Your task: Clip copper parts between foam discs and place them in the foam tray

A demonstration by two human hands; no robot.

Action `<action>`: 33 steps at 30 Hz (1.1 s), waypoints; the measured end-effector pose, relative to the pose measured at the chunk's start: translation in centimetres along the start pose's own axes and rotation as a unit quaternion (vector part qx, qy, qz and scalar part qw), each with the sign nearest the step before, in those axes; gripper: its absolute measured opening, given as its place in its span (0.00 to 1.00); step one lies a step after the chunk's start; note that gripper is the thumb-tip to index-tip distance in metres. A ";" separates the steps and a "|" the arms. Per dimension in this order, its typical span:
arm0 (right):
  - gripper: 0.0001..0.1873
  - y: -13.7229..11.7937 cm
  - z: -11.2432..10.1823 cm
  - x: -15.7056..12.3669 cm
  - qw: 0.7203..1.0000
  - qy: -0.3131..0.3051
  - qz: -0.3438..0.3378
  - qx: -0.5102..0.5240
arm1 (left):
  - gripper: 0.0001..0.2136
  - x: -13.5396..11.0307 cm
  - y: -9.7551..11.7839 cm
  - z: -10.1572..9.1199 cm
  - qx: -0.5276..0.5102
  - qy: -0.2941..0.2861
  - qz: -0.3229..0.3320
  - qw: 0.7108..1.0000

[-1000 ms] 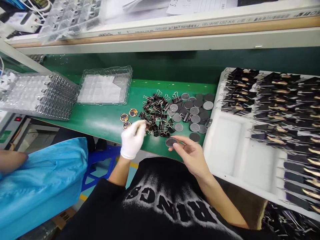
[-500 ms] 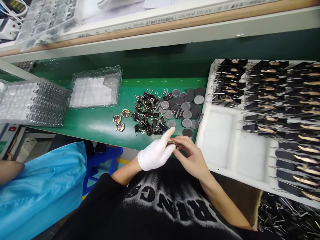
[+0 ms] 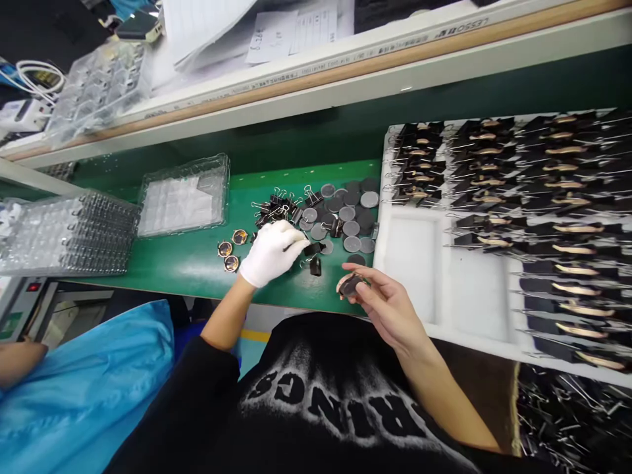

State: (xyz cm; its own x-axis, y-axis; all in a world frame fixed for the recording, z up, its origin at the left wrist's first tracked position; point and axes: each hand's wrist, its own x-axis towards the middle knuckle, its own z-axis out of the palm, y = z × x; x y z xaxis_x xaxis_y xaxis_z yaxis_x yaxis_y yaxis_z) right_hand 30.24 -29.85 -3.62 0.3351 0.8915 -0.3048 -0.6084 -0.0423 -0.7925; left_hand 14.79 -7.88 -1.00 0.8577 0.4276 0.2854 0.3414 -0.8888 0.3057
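My left hand, in a white glove, reaches over the pile of black binder clips on the green table. Its thumb and fingers pinch together at a black binder clip. Another clip lies just in front of it. My bare right hand holds a rose-gold watch case by its edge, with a dark round disc against it. Behind that hand lie several grey and black discs. Three watch cases with patterned dials rest left of the clips.
A white tray on the right holds rows of clipped watch cases. Stacked clear plastic trays and another clear tray are at the left. A shelf crosses above. A person's blue garment is at lower left.
My left hand has left the watch case and moved left and away from me to the binder clips. My right hand keeps the case, now plainly visible. The view has shifted slightly.
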 end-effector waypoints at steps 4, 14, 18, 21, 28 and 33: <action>0.09 0.1 0.7 1.2 0.999 -0.009 -0.038 -0.008 | 0.09 -0.2 1.8 0.9 -0.181 0.103 -0.133 0.969; 0.09 -2.9 0.2 2.2 0.979 -0.133 -0.083 -0.129 | 0.20 -0.9 4.6 -2.1 -0.251 -0.163 -0.027 0.954; 0.06 -4.2 0.1 1.6 0.966 -0.154 -0.086 -0.189 | 0.29 -0.9 5.2 -2.5 -0.189 -0.214 -0.056 0.957; 0.07 -4.3 0.1 1.5 0.964 -0.141 -0.090 -0.208 | 0.29 -0.7 6.0 -2.3 -0.145 -0.189 -0.085 0.968; 0.09 -4.4 -0.5 0.9 0.970 -0.081 -0.088 -0.211 | 0.24 -0.6 6.0 -2.0 -0.138 -0.195 -0.080 0.968; 0.16 -3.6 0.0 1.6 0.993 0.081 -0.069 -0.057 | 0.21 -1.0 6.1 -1.5 -0.273 -0.221 -0.155 0.924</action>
State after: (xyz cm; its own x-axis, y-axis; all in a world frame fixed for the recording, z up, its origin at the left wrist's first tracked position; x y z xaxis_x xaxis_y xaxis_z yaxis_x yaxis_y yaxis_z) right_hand 33.00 -28.29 -1.23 0.5260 0.8086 -0.2637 -0.4675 0.0159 -0.8839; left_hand 15.40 -13.48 1.97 0.8655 0.4317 -0.2540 0.4558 -0.4685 0.7568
